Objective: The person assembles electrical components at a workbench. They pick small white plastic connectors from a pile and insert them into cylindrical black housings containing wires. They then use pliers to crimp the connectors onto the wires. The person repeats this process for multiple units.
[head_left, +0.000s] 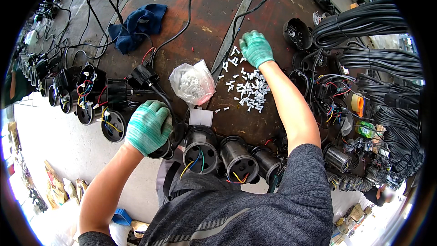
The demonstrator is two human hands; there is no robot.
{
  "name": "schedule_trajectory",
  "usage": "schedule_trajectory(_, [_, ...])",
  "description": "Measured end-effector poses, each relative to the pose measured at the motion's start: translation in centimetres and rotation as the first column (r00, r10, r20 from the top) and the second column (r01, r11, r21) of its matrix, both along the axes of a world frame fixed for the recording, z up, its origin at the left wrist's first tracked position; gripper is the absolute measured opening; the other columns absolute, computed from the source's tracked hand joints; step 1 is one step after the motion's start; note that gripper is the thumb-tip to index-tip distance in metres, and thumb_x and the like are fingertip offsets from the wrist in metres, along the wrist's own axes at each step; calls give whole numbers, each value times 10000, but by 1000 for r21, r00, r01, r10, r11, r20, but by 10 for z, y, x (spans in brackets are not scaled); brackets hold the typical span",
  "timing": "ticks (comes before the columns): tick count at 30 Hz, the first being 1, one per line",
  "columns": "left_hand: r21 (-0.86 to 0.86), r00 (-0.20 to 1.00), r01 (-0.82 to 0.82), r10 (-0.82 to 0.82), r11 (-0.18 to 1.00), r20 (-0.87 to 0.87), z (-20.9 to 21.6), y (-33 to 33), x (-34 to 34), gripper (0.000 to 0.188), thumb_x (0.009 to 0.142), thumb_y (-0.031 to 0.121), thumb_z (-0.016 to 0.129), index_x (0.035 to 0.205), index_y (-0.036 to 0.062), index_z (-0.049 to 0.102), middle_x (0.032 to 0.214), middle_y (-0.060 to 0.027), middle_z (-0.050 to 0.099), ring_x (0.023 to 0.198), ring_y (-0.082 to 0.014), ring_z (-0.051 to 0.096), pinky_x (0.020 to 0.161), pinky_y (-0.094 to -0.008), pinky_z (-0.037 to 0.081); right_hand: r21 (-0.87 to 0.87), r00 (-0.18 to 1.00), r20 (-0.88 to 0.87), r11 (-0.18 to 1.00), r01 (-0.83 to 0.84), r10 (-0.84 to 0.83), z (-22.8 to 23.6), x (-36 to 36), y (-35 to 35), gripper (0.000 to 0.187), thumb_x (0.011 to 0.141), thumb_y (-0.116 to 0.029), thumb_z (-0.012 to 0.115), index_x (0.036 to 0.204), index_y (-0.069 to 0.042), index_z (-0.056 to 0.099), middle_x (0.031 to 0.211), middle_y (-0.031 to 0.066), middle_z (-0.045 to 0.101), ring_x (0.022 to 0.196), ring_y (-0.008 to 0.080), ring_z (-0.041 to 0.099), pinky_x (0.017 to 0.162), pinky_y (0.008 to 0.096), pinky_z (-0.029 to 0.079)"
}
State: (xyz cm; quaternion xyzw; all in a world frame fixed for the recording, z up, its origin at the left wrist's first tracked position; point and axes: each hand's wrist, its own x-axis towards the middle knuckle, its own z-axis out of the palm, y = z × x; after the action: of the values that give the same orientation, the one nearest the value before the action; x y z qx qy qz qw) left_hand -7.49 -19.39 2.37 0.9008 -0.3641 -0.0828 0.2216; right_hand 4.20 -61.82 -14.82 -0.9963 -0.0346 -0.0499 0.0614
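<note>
My left hand (149, 127), in a green-and-white knit glove, is curled over a black cylindrical housing (160, 151) at the table's near edge. The glove covers most of that housing, and its thumb side lies by a black cable. My right hand (256, 49), gloved the same way, reaches palm down to the far side of a scattered pile of small white plastic pieces (252, 90). Its fingers are slightly apart, with nothing visible in them. Between the hands lies a clear plastic bag (193, 82) of similar pale pieces. A small white block (200, 117) sits just below the bag.
Black housings with coloured wires (200, 152) line the near edge on both sides of my left hand. Coiled black cables (359, 23) are heaped at the right. A dark blue cloth (139, 27) lies at the far left, near loose cables. A round black cup (297, 34) stands beyond my right hand.
</note>
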Motion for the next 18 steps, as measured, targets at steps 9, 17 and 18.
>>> schedule_trajectory(9, [-13, 1000, -1, 1, 1000, 10, -2, 1, 0, 172, 853, 67, 705, 1002, -18, 705, 1067, -198, 703, 982, -424, 669, 852, -487, 566, -7, 971, -29, 972, -237, 236, 24, -51, 58, 544, 938, -582, 691, 1173, -93, 733, 1238, 134, 663, 1215, 352, 609, 1011, 525, 486])
schedule_trajectory(17, [13, 1000, 6, -6, 1000, 20, -4, 2, -1, 168, 861, 75, 706, 1008, -6, 703, 1070, -187, 703, 989, -417, 667, 856, -486, 563, -61, 969, 0, 968, -245, 245, 22, -75, 81, 540, 899, -526, 740, 1246, -114, 714, 1263, 130, 668, 1231, 355, 614, 1004, 545, 482])
schedule_trajectory(18, [16, 1000, 6, -7, 1000, 21, -4, 2, -1, 169, 863, 76, 705, 1011, -5, 703, 1070, -187, 702, 991, -417, 667, 859, -487, 562, -69, 970, -37, 967, -244, 242, 21, -68, 79, 480, 921, -505, 722, 1227, -134, 721, 1243, 118, 669, 1212, 341, 618, 982, 539, 486])
